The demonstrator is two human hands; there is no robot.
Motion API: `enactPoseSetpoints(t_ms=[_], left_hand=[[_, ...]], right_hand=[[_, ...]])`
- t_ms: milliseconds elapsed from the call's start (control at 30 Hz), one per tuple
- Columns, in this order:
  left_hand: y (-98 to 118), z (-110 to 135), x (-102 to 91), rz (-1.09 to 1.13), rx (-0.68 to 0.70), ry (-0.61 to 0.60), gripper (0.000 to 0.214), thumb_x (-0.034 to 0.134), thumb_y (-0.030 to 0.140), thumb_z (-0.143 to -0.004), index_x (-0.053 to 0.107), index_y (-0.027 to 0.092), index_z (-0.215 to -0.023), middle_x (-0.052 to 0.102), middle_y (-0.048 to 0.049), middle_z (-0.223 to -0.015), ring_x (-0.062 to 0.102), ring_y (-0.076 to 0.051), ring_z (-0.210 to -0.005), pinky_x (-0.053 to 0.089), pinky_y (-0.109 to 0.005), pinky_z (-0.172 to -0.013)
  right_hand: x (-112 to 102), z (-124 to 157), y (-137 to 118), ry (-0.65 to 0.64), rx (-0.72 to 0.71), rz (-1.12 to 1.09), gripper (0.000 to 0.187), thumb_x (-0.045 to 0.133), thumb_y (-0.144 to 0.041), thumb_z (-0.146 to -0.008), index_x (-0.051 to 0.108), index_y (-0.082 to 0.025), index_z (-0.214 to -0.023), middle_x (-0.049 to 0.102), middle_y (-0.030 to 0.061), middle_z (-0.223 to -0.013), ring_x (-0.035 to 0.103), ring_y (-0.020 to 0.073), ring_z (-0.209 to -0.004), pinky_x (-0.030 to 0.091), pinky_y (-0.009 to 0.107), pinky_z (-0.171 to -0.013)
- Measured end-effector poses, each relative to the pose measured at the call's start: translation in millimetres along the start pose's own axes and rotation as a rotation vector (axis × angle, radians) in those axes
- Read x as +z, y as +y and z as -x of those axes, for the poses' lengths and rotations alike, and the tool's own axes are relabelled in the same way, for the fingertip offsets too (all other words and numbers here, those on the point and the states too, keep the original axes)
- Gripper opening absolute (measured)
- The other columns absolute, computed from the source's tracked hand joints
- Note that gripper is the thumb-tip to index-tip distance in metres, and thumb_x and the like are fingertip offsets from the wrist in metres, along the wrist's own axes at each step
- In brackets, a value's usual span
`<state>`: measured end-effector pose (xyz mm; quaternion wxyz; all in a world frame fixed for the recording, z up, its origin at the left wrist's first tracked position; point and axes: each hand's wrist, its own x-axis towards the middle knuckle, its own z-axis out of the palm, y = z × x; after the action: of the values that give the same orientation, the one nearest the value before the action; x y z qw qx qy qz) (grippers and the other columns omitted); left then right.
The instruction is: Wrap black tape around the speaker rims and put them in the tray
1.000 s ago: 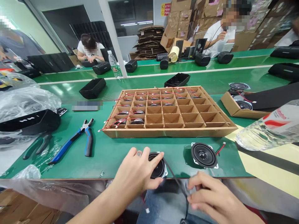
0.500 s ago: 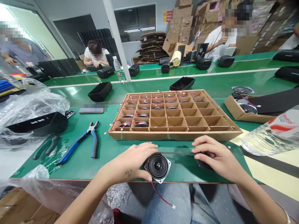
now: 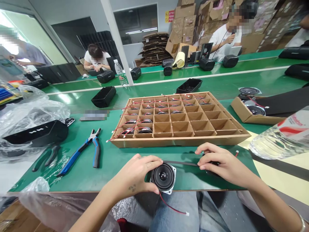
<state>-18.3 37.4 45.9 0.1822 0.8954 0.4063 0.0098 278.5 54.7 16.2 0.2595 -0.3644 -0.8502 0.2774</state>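
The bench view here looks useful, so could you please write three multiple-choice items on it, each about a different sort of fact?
1. Where is the speaker under the left hand? A in the tray; B near the bench's front edge; C inside the small box.
2. What colour are the handles of the pliers? A red; B yellow; C blue and black.
3. What is in the tray's front right compartment? A nothing; B a speaker; C a wire.

1 B: it sits in front of the tray.
2 C: both colours show on the grips.
3 A: its bare cardboard shows.
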Motion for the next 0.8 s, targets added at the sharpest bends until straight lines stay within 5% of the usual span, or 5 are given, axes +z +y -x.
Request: enactPoseSetpoints(t_ms=[800], left_hand=[[18,-4,-8.9,-0.171,-0.064,-0.086,0.068,0.067,0.048,-0.067,0.039,0.032,-0.127,0.051,-0.0036,-0.109,0.048,-0.021,-0.092,0.037,-0.033,-0.079]], right_hand=[[10,14,-19,-0.054,-0.121,0.162,0.015,0.049,-0.017,-0.087,0.061,-0.021,-0.08,0.052,0.0047,-0.097,0.051,0.0142,-0.082,0.041,0.027,-0.07]])
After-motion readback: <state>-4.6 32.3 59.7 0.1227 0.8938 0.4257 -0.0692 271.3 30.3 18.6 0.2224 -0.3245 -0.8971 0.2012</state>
